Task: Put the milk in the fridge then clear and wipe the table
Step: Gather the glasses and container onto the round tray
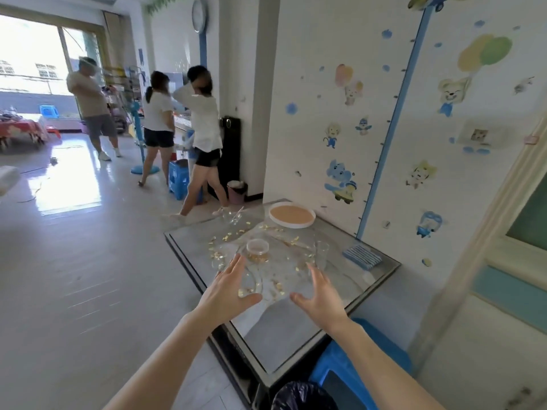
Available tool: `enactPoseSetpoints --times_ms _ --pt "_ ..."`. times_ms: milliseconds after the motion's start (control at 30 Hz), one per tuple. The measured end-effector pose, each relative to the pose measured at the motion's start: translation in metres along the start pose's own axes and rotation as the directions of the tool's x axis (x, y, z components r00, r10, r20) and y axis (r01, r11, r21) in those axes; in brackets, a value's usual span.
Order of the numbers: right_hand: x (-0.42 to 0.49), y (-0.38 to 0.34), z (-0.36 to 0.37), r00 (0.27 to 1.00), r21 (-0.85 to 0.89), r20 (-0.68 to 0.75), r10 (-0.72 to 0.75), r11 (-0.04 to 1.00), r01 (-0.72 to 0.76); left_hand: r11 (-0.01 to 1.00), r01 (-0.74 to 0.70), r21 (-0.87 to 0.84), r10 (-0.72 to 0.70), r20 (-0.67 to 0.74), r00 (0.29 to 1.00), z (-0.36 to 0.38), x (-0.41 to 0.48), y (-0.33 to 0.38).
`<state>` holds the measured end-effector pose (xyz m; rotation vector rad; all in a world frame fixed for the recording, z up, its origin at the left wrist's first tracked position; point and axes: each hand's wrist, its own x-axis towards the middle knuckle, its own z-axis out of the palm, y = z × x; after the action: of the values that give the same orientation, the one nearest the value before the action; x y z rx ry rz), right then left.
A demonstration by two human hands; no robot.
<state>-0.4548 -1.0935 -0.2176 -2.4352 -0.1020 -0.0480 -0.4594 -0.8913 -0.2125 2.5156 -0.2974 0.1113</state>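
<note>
A grey glass-topped table (296,335) stands against the wall, strewn with yellow flakes (278,287). A clear plastic cup (257,250) with flakes in its bottom stands near the middle. Behind it is a round white tray (291,215) with a tan surface. A folded blue striped cloth (361,256) lies at the right edge. Clear glassware (232,216) sits at the far left corner, and another clear glass (322,253) stands right of the cup. My left hand (228,291) and right hand (319,294) hover open over the near flakes, fingers spread, holding nothing. No milk is visible.
A blue stool (355,365) and a dark bin bag (302,395) sit under the table's near corner. Three people stand beyond the table by another blue stool (178,179), a pink bucket (236,192) and a dark water dispenser (231,152). Open tiled floor lies left.
</note>
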Motion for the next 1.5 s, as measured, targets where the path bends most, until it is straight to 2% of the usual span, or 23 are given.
enactPoseSetpoints --times_ms 200,433,700,1033,1233,1500 --pt "0.109 -0.013 0.026 1.0 -0.009 0.005 0.019 1.0 -0.019 1.0 0.023 0.004 -0.023 0.021 1.0 -0.016 0.086 -0.047" --pt "0.222 -0.043 0.054 0.999 -0.021 0.038 -0.011 1.0 0.012 0.993 0.116 -0.015 -0.116 0.033 0.993 -0.039 0.179 -0.113" --pt "0.308 -0.063 0.095 0.999 0.033 0.03 0.042 0.999 -0.043 0.995 0.096 -0.028 -0.093 0.097 0.991 -0.056 0.255 -0.18" --pt "0.402 -0.096 0.152 0.969 0.05 -0.066 0.238 0.971 -0.235 0.995 -0.095 0.034 0.086 0.205 0.975 -0.108 0.365 -0.274" --pt "0.422 -0.07 0.177 0.895 0.094 -0.102 0.434 0.9 -0.426 0.991 -0.136 0.007 0.123 0.381 0.916 -0.068 0.417 -0.302" --pt "0.449 -0.01 0.187 0.816 0.032 -0.044 0.576 0.817 -0.575 0.985 -0.172 -0.019 0.156 0.536 0.83 0.001 0.476 -0.311"
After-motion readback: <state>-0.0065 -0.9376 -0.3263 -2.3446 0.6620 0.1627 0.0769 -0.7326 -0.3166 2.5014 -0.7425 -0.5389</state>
